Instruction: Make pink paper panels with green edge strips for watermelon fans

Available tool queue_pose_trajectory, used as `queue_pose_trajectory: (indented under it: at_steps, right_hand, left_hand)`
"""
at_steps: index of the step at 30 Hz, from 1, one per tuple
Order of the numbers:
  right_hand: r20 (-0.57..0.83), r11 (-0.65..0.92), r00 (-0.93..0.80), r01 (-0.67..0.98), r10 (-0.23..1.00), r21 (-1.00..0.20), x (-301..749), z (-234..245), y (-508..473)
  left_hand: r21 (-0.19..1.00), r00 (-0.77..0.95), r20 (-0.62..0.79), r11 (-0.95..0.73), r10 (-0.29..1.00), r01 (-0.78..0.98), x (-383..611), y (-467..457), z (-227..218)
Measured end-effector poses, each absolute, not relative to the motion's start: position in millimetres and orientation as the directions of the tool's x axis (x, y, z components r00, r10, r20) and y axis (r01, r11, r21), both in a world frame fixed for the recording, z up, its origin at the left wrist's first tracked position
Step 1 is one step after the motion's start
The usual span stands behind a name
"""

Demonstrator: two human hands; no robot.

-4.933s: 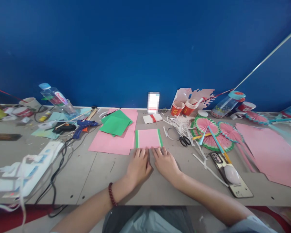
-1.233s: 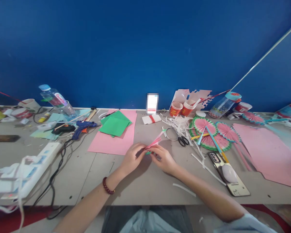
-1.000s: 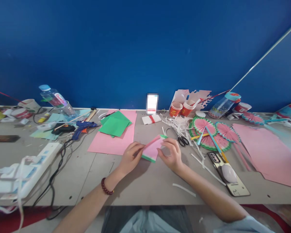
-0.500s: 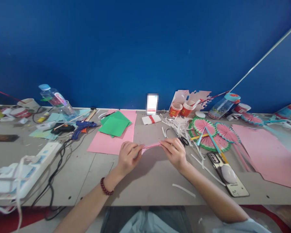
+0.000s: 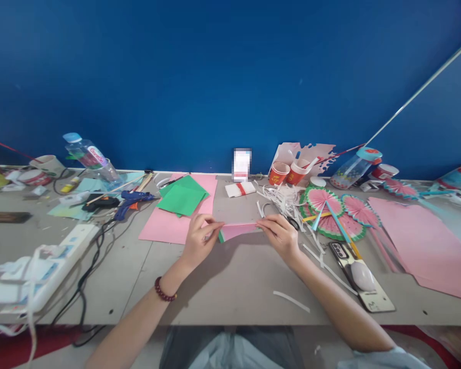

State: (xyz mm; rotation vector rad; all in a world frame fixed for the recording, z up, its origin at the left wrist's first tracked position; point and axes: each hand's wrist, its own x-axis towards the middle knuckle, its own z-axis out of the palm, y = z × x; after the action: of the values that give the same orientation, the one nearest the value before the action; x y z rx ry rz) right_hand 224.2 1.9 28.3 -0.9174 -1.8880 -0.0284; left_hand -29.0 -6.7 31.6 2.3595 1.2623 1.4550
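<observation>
A strip of pink paper (image 5: pixel 239 231) with a green edge at its left end stretches between my hands, raised over the grey table. My left hand (image 5: pixel 201 237) pinches its left end between thumb and fingertips. At the other end, my right hand (image 5: pixel 279 236) grips the paper the same way. The upper edge of the strip looks folded; the right end is partly hidden by my fingers. Behind my left hand, green paper sheets (image 5: pixel 183 197) lie on a larger pink sheet (image 5: pixel 165 229). Scissors (image 5: pixel 292 222) lie just behind my right hand.
White paper strips (image 5: pixel 280 197), red paper cups (image 5: pixel 278 173) and pleated watermelon fans (image 5: pixel 322 202) lie at the back right. A phone (image 5: pixel 376 301) with a mouse on it sits right. A blue glue gun (image 5: pixel 132 200) and power strip (image 5: pixel 67 264) are left.
My hands have moved slightly apart. The pink paper has tilted and opened out, so more of its face and its green edge now show.
</observation>
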Motion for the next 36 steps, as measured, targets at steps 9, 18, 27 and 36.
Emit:
queue_pose_trajectory:
  at_steps: [9,18,27,36]
  right_hand:
    - [0.750,0.658,-0.353,0.740,0.560,-0.142,228,19,10]
    - [0.426,0.713,-0.625,0.698,0.654,-0.070,239,2,33]
    - [0.236,0.577,-0.549,0.814,0.802,-0.068,221,30,58]
    - [0.040,0.460,-0.513,0.798,0.857,0.389,215,71,189]
  left_hand:
    - [0.089,0.402,0.717,-0.647,0.569,0.757,-29,8,40]
    - [0.111,0.693,0.409,-0.786,0.593,0.608,-37,24,-1]
    - [0.164,0.676,0.415,-0.781,0.609,0.603,-32,24,-12]
    - [0.196,0.696,0.361,-0.780,0.621,0.594,-35,23,-12]
